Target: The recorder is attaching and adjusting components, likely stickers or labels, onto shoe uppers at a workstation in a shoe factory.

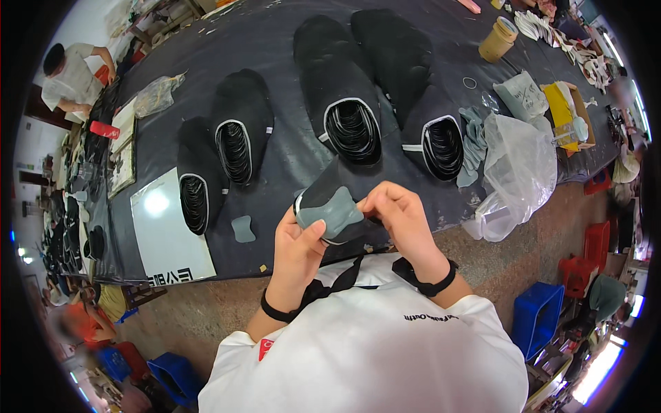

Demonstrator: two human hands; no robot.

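My left hand (296,248) is closed on a black fabric shoe upper (321,184), with the thumb on a wavy-edged grey-green patch (337,213) that lies over it. At the patch's right corner, the fingers of my right hand (403,217) are pinched together; the fingertips partly hide what they grip. Just beyond my hands stands a long stack of nested black uppers (352,134) with white edging. A similar stack (442,148) is to its right, and two smaller ones (234,151) (193,203) are to the left. One loose grey-green patch (243,229) lies left of my left hand.
Several more patches (471,148) overlap beside a clear plastic bag (520,168) at the right. Behind are a packet (521,95), an open carton (568,117) and a tan jar (498,40). A white board (169,227) lies at the left. Another person (76,79) works at far left.
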